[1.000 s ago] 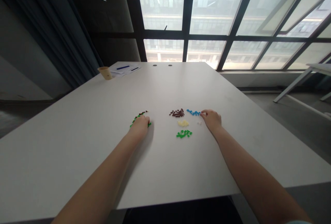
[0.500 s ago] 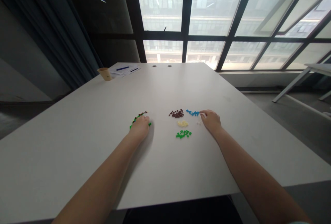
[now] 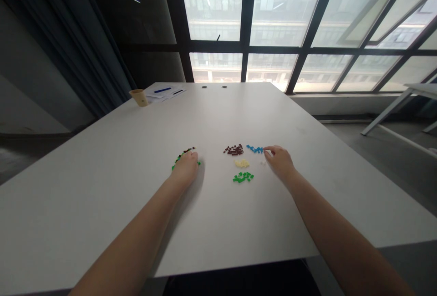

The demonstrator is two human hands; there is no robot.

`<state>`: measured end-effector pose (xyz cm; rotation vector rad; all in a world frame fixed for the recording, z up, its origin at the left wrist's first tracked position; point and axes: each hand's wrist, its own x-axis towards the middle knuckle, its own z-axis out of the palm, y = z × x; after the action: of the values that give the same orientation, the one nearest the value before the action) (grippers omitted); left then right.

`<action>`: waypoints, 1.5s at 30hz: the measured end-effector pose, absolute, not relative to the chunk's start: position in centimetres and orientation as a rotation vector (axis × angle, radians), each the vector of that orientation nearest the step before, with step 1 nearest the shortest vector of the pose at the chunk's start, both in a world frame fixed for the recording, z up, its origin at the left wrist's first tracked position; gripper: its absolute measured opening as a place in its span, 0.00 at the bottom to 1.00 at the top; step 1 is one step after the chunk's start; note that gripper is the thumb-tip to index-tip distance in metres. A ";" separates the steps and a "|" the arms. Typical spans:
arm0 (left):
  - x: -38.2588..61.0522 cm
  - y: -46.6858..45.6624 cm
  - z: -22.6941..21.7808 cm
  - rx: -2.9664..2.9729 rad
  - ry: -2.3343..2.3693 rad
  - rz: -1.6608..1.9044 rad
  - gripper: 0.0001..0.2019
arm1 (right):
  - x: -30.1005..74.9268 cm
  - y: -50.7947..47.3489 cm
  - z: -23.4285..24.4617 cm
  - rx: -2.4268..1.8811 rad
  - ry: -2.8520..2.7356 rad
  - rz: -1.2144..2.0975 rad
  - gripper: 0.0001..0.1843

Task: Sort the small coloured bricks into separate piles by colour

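the right hand (image 3: 279, 158) is by the blue bits (image 3: 256, 150) on the counter (image 3: 225, 214); its fingers (image 3: 270, 147) may pinch one, can't tell. a bump could knock them into the brown bits (image 3: 235, 151). the left hand (image 3: 186, 167) covers green and dark bits (image 3: 178, 159), grip hidden; pressing hard might scatter them.

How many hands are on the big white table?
2: the left hand is over green and dark pieces, partly covering them; the right hand has its fingertips at the blue pieces' right end.

Blue pieces (image 3: 258, 150), dark brown pieces (image 3: 235, 152), pale yellow pieces (image 3: 242, 164) and green pieces (image 3: 242, 178) colour the plain white table (image 3: 218, 227).
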<state>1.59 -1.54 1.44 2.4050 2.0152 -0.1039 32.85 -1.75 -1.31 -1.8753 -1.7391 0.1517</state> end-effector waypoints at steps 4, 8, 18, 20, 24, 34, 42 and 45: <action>1.9 -1.7 2.3 2.364 2.039 -0.029 0.11 | 32.8 -1.8 -1.1 -1.861 -1.746 0.165 0.14; 1.7 -2.0 2.6 2.323 2.082 -0.016 0.11 | 32.7 -1.9 -1.0 -1.855 -1.761 0.173 0.14; 0.9 -1.0 1.5 2.233 1.948 0.375 0.14 | 32.5 -2.0 -0.6 -1.873 -1.804 0.160 0.15; 1.7 -1.3 1.8 2.259 1.793 0.563 0.13 | 32.4 -2.1 -0.5 -1.870 -1.808 0.152 0.15; 4.1 -2.7 2.2 2.363 1.422 0.918 0.11 | 31.9 -2.4 -0.2 -1.826 -1.830 0.163 0.14; 6.2 -4.5 1.4 2.523 0.923 1.178 0.11 | 30.2 -2.9 -0.4 -1.607 -1.947 0.200 0.13; 6.5 -4.6 1.0 2.516 0.893 1.110 0.13 | 27.5 -5.1 1.1 -1.154 -2.100 0.250 0.08; 6.7 -4.8 0.9 2.497 0.858 1.083 0.13 | 26.6 -5.7 1.2 -1.064 -2.164 0.244 0.08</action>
<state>6.75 -4.81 0.95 2.4969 0.8578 1.0825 26.63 -5.65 1.18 -1.0643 -2.1638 0.2438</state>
